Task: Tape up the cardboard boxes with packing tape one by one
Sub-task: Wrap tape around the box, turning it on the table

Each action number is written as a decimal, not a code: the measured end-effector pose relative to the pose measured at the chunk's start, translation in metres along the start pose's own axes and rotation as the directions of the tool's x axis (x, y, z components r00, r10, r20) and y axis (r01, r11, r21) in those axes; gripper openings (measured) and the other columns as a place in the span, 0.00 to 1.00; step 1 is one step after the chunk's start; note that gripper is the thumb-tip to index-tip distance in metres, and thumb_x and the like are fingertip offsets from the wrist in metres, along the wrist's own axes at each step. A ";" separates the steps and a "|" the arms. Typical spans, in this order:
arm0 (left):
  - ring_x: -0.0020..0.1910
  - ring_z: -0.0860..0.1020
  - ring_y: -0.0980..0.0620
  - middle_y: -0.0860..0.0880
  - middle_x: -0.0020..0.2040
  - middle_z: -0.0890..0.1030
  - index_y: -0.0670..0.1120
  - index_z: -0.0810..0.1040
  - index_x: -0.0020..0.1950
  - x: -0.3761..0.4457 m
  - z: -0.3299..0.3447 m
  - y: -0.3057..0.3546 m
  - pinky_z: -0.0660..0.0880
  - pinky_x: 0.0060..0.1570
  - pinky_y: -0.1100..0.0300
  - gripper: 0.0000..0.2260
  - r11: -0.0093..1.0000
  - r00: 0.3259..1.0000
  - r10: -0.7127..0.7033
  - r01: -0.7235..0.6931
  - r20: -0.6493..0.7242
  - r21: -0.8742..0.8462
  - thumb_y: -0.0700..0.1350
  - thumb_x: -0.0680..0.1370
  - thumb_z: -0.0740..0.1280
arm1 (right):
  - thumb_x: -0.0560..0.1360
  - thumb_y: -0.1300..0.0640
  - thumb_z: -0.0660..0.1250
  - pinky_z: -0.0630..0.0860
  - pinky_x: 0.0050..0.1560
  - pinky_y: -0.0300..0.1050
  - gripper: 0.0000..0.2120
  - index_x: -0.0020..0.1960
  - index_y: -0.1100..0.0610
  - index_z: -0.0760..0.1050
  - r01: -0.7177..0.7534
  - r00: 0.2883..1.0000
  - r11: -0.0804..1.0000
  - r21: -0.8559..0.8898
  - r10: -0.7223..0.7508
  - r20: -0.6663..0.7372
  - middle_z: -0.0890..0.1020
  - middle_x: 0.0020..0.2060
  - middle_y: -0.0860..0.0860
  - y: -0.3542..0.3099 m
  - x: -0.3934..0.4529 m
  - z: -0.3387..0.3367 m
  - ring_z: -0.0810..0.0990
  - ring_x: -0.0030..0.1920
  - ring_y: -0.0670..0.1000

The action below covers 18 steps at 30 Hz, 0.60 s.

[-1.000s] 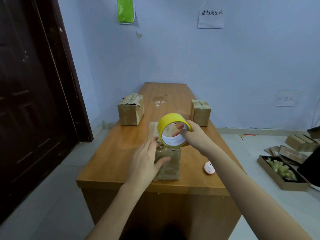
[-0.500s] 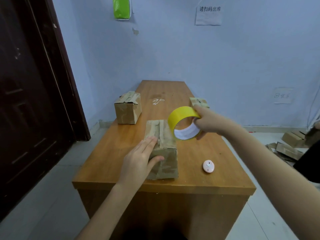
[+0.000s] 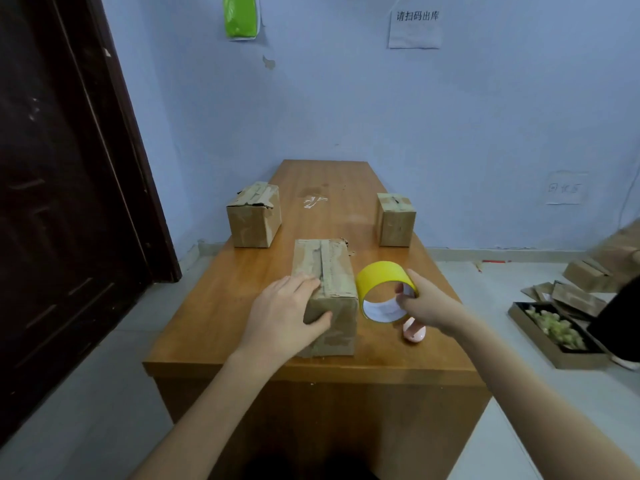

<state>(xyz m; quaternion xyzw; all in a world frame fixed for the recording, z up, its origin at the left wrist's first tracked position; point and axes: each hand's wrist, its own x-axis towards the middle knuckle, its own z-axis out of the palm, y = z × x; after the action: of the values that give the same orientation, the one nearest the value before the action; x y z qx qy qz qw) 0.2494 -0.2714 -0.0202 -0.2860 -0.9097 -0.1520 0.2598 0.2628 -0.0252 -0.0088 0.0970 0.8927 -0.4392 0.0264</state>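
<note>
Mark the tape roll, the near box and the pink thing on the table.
tape roll [image 3: 381,273], head view, yellow outer band
near box [image 3: 337,271], head view, taped top face
pink thing [image 3: 414,333], head view, rounded part below the right hand

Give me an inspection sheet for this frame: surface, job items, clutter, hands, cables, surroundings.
Surface: wooden table, pale smear mid-top.
Job's things: near cardboard box with tape along its top seam; left cardboard box and right cardboard box farther back; yellow tape roll right of the near box.
Clutter: pink round object.
Grippers: left hand holds the near box's corner; right hand grips the roll.
Cables: nothing seen.
Surroundings: dark door, wall notice, cardboard scraps on the floor.
</note>
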 end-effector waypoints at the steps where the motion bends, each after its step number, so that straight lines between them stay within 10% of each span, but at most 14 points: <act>1: 0.58 0.71 0.55 0.55 0.60 0.75 0.50 0.74 0.64 0.005 -0.002 0.002 0.65 0.54 0.64 0.25 0.999 1.000 0.006 -0.006 0.000 0.043 0.63 0.73 0.62 | 0.79 0.64 0.54 0.75 0.24 0.40 0.03 0.51 0.60 0.65 0.003 1.000 1.000 0.010 -0.003 -0.005 0.72 0.43 0.53 -0.001 -0.001 0.001 0.81 0.30 0.51; 8: 0.75 0.50 0.53 0.49 0.77 0.53 0.46 0.50 0.77 0.024 0.013 0.027 0.39 0.69 0.63 0.32 0.955 0.951 0.258 -0.278 0.169 0.107 0.59 0.79 0.57 | 0.80 0.65 0.52 0.76 0.25 0.42 0.03 0.51 0.60 0.64 0.005 1.000 0.999 -0.039 -0.005 -0.003 0.71 0.45 0.52 -0.010 -0.006 -0.001 0.81 0.31 0.51; 18: 0.75 0.51 0.56 0.51 0.77 0.54 0.46 0.53 0.77 0.023 0.017 0.022 0.40 0.68 0.68 0.27 0.971 0.965 0.234 -0.239 0.122 0.027 0.53 0.81 0.56 | 0.80 0.61 0.58 0.79 0.30 0.44 0.03 0.52 0.58 0.64 0.034 0.999 0.988 0.149 -0.029 -0.038 0.75 0.51 0.58 0.003 -0.010 0.011 0.83 0.33 0.53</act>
<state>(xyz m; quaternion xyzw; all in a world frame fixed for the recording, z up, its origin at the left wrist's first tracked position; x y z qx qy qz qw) 0.2402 -0.2363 -0.0188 -0.3956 -0.8858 -0.0839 0.2276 0.2724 -0.0335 -0.0162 0.0924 0.8590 -0.5036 -0.0036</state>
